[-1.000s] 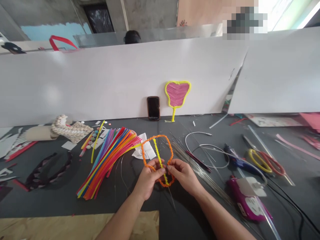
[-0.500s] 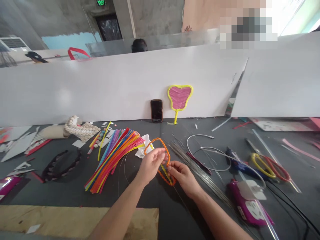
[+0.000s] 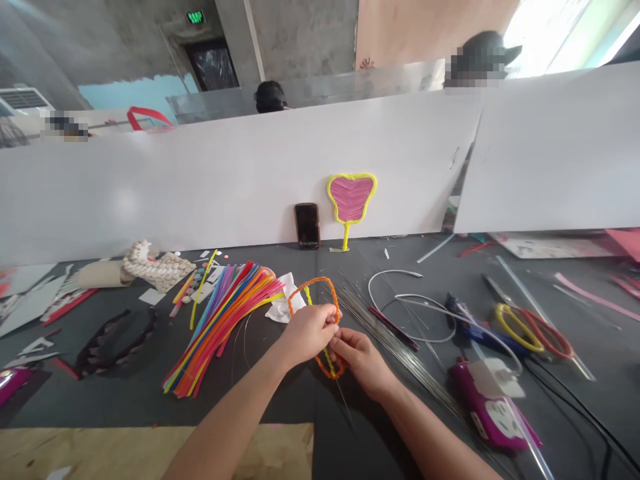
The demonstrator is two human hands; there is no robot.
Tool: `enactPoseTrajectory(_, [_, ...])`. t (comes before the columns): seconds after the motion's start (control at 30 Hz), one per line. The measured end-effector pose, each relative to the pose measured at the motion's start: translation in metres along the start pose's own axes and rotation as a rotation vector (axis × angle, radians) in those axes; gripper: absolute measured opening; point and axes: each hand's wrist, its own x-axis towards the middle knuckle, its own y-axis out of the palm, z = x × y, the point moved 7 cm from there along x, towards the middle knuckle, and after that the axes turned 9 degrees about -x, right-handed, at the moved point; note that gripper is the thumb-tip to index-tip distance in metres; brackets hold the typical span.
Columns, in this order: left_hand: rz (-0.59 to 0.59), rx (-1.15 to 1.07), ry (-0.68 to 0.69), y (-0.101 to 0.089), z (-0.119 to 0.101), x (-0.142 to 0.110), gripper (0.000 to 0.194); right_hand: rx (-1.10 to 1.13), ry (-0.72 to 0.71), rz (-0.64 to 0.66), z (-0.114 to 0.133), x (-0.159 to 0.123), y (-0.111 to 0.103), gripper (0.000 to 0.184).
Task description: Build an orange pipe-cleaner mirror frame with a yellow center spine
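An orange twisted pipe-cleaner frame (image 3: 319, 280) with a yellow twisted strip (image 3: 309, 295) across its middle is held up over the dark table. My left hand (image 3: 314, 331) reaches across it, fingers closed on the frame's right side. Just below, my right hand (image 3: 357, 353) pinches the same side between thumb and fingers. Both hands' fingertips nearly meet, and they hide part of the frame. A thin wire (image 3: 345, 400) sticks out beneath it. Left of my hands lies a bundle of coloured pipe cleaners (image 3: 220, 327), with a crumpled white tissue (image 3: 283, 303) beside it.
A pink fan shape with yellow edging (image 3: 352, 200) and a phone (image 3: 307, 225) lean against the white partition (image 3: 225, 180). Thin metal wires (image 3: 400, 347), scissors (image 3: 530, 327), a glue gun (image 3: 475, 323) and a purple power strip (image 3: 493, 403) lie on the right. A dark braided headband (image 3: 117, 340) lies left.
My left hand has moved from the frame's lower left over to its right side, near my right hand. The frame tilted and has turned partly back. The camera view has shifted slightly.
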Motion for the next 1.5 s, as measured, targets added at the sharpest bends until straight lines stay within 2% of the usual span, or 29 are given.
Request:
enactPoseTrajectory(0.17, [-0.037, -0.029, 0.045, -0.003, -0.008, 0.000, 0.012, 0.034, 0.014, 0.026, -0.003, 0.002, 0.001, 0.037])
enactPoseTrajectory(0.23, [-0.109, -0.094, 0.026, -0.012, -0.007, -0.003, 0.006, 0.117, 0.006, 0.025, -0.002, 0.002, -0.001, 0.036])
enactPoseTrajectory(0.3, [-0.284, -0.220, -0.005, -0.027, 0.002, -0.009, 0.016, 0.233, -0.010, 0.006, 0.001, 0.003, -0.005, 0.034])
enactPoseTrajectory(0.37, [-0.528, -0.398, -0.029, -0.041, 0.018, -0.021, 0.029, 0.336, -0.019, -0.022, 0.004, 0.003, -0.010, 0.030])
enactPoseTrajectory(0.43, [-0.697, -0.651, -0.067, -0.043, 0.039, -0.033, 0.039, 0.400, -0.012, -0.037, 0.005, 0.003, -0.012, 0.029])
enactPoseTrajectory(0.47, [-0.669, -0.791, -0.124, -0.034, 0.049, -0.035, 0.043, 0.419, -0.005, -0.034, 0.005, 0.002, -0.013, 0.029])
enactPoseTrajectory(0.5, [-0.573, -0.936, -0.211, -0.019, 0.057, -0.035, 0.045, 0.432, 0.002, -0.026, 0.005, 0.002, -0.012, 0.028])
enactPoseTrajectory(0.53, [-0.418, -1.069, -0.293, 0.000, 0.060, -0.035, 0.044, 0.438, 0.009, -0.014, 0.005, 0.001, -0.011, 0.028])
enactPoseTrajectory(0.6, [-0.114, -1.259, -0.379, 0.033, 0.056, -0.037, 0.038, 0.427, 0.017, 0.014, 0.005, 0.001, -0.008, 0.028])
enactPoseTrajectory(0.63, [-0.022, -1.299, -0.398, 0.044, 0.053, -0.039, 0.033, 0.410, 0.021, 0.021, 0.004, 0.001, -0.008, 0.028])
enactPoseTrajectory(0.67, [0.008, -1.314, -0.416, 0.050, 0.053, -0.041, 0.030, 0.387, 0.027, 0.021, 0.004, 0.002, -0.008, 0.029])
enactPoseTrajectory(0.83, [-0.092, -1.271, -0.431, 0.053, 0.060, -0.045, 0.030, 0.327, 0.066, -0.049, -0.002, 0.005, -0.015, 0.033])
enactPoseTrajectory(1.0, [-0.092, -1.219, -0.418, 0.054, 0.060, -0.047, 0.029, 0.309, 0.103, -0.083, -0.007, 0.007, -0.018, 0.041])
enactPoseTrajectory(1.27, [-0.130, -1.126, -0.395, 0.051, 0.056, -0.049, 0.030, 0.038, 0.000, -0.233, -0.001, 0.008, -0.032, 0.031])
enactPoseTrajectory(1.4, [-0.165, -1.124, -0.400, 0.049, 0.054, -0.050, 0.032, -0.102, -0.023, -0.253, 0.005, 0.007, -0.034, 0.033])
enactPoseTrajectory(1.5, [-0.139, -1.157, -0.429, 0.052, 0.054, -0.050, 0.033, -0.143, -0.040, -0.268, 0.007, 0.006, -0.035, 0.034])
